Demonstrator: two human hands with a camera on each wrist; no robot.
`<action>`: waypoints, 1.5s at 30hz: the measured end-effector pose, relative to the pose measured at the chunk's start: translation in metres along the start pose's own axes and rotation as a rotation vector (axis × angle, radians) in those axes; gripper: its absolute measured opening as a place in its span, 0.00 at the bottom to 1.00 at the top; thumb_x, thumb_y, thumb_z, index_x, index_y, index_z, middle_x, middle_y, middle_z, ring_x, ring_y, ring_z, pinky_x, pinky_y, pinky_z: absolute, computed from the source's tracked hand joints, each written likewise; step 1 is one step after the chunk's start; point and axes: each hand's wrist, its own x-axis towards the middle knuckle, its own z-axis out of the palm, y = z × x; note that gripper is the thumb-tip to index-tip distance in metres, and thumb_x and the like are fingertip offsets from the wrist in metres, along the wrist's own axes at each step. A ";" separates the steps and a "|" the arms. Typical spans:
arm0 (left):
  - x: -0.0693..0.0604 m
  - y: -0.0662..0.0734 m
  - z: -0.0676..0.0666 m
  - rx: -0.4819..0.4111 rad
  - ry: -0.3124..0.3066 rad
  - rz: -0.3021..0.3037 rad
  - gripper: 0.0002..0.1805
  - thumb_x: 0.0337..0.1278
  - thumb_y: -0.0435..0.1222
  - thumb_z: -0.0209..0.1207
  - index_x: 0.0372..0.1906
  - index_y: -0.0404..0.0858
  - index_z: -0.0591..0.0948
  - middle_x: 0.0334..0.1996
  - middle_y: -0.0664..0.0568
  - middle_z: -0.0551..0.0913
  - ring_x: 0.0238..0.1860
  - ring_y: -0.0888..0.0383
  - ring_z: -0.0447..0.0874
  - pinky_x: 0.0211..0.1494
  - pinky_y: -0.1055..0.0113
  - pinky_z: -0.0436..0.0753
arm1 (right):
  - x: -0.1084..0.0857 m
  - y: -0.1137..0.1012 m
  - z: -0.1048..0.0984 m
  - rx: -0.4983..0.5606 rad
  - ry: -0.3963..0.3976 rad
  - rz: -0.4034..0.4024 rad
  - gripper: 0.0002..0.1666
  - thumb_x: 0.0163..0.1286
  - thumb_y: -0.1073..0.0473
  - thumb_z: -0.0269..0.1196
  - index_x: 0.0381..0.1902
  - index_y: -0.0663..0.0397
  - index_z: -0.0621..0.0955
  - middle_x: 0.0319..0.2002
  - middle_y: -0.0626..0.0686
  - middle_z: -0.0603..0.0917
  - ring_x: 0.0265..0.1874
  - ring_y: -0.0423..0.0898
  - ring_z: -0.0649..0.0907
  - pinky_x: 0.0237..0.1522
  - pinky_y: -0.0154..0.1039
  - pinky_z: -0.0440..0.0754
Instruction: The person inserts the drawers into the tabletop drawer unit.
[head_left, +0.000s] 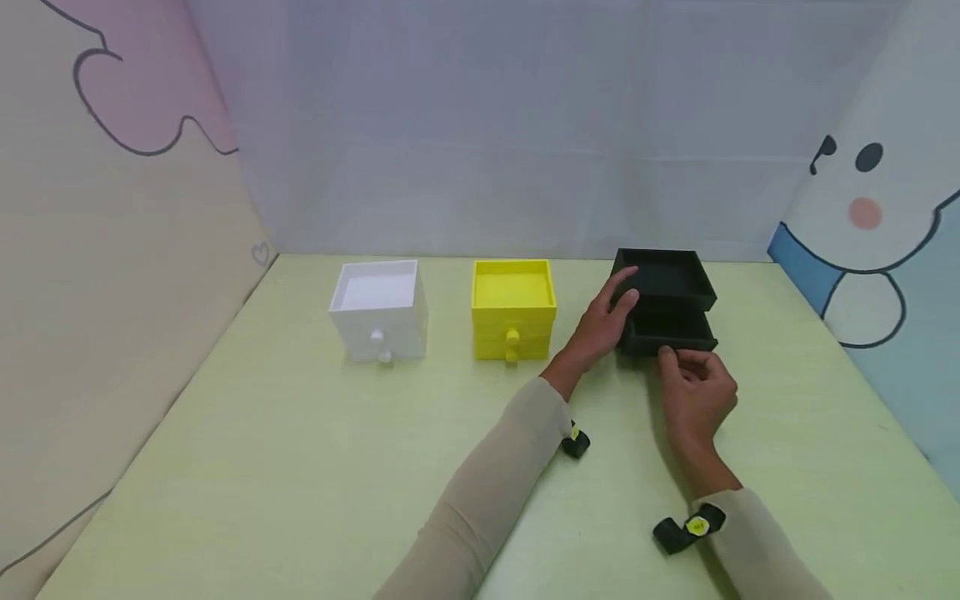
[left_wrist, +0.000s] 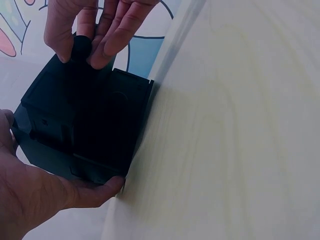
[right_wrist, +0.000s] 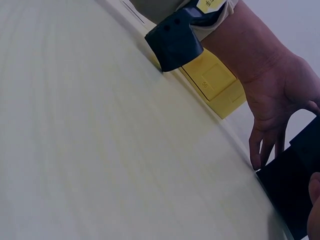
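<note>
A small black drawer box (head_left: pixel 664 279) stands at the right of the table, one drawer (head_left: pixel 667 329) pulled out at the front. My left hand (head_left: pixel 597 327) holds the box by its left side. In the left wrist view, that hand (left_wrist: pixel 45 195) spreads along the box's side, a fingertip close to the tabletop. My right hand (head_left: pixel 697 396) is at the drawer's front. In the left wrist view, its thumb and fingers pinch a round black knob (left_wrist: pixel 81 48). I see no contents in the dark drawer.
A yellow drawer box (head_left: pixel 513 321) stands left of the black one, and a white drawer box (head_left: pixel 380 312) farther left. Both have small front knobs and their drawers are in. A pale curtain (head_left: pixel 465 133) hangs behind the table (head_left: pixel 300 483); printed panels flank it.
</note>
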 end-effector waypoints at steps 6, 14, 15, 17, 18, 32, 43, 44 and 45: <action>0.003 0.002 0.000 0.003 -0.002 0.000 0.25 0.77 0.56 0.42 0.74 0.68 0.61 0.76 0.63 0.59 0.71 0.52 0.66 0.69 0.45 0.66 | 0.003 -0.001 0.002 0.011 0.016 0.001 0.13 0.62 0.53 0.70 0.31 0.57 0.82 0.22 0.30 0.80 0.20 0.25 0.81 0.27 0.21 0.76; 0.001 0.002 0.000 0.010 0.018 -0.036 0.24 0.76 0.56 0.42 0.72 0.70 0.62 0.75 0.64 0.60 0.70 0.52 0.66 0.68 0.44 0.66 | 0.001 0.000 0.004 0.000 0.012 0.013 0.14 0.61 0.52 0.71 0.31 0.58 0.83 0.22 0.30 0.79 0.20 0.25 0.80 0.26 0.21 0.75; 0.000 0.002 0.001 0.010 0.019 -0.043 0.24 0.76 0.56 0.42 0.72 0.71 0.62 0.75 0.64 0.60 0.70 0.52 0.66 0.68 0.43 0.66 | 0.000 0.000 0.004 -0.008 0.011 0.014 0.15 0.61 0.51 0.71 0.32 0.58 0.83 0.22 0.29 0.79 0.20 0.24 0.80 0.27 0.21 0.75; -0.001 0.000 0.002 0.006 0.022 -0.048 0.23 0.76 0.56 0.42 0.72 0.71 0.62 0.75 0.64 0.60 0.70 0.52 0.66 0.68 0.43 0.66 | -0.001 0.000 0.004 -0.016 0.011 0.010 0.16 0.62 0.51 0.70 0.32 0.60 0.83 0.23 0.29 0.79 0.20 0.24 0.80 0.27 0.21 0.74; -0.002 0.000 0.002 0.004 0.021 -0.053 0.23 0.76 0.56 0.42 0.72 0.71 0.62 0.75 0.64 0.60 0.70 0.52 0.66 0.68 0.43 0.66 | -0.001 0.000 0.004 -0.022 0.012 0.009 0.16 0.62 0.51 0.70 0.33 0.60 0.83 0.23 0.29 0.79 0.20 0.24 0.80 0.27 0.20 0.74; 0.000 0.000 0.001 -0.012 0.013 -0.030 0.23 0.76 0.56 0.42 0.72 0.71 0.62 0.75 0.64 0.60 0.70 0.53 0.66 0.68 0.44 0.67 | 0.004 -0.001 0.011 -0.016 0.032 0.020 0.18 0.63 0.48 0.69 0.34 0.59 0.83 0.25 0.33 0.80 0.21 0.26 0.80 0.28 0.21 0.74; -0.001 0.002 0.001 -0.015 0.012 -0.033 0.23 0.77 0.55 0.42 0.72 0.70 0.62 0.75 0.65 0.60 0.71 0.54 0.65 0.69 0.45 0.67 | 0.006 0.000 0.013 -0.019 0.033 0.029 0.16 0.63 0.49 0.69 0.33 0.58 0.82 0.25 0.32 0.80 0.21 0.24 0.80 0.27 0.20 0.74; -0.001 0.003 0.001 -0.014 0.012 -0.036 0.23 0.77 0.55 0.42 0.72 0.70 0.62 0.75 0.65 0.60 0.71 0.54 0.65 0.69 0.45 0.66 | 0.006 0.000 0.013 -0.018 0.033 0.029 0.16 0.63 0.49 0.69 0.33 0.58 0.82 0.25 0.31 0.80 0.21 0.24 0.80 0.27 0.20 0.74; -0.001 0.003 0.000 -0.013 0.012 -0.039 0.23 0.77 0.55 0.42 0.72 0.70 0.62 0.75 0.64 0.60 0.71 0.53 0.65 0.69 0.45 0.66 | 0.007 0.000 0.013 -0.017 0.034 0.030 0.16 0.63 0.49 0.69 0.33 0.57 0.82 0.24 0.31 0.79 0.21 0.24 0.79 0.27 0.20 0.74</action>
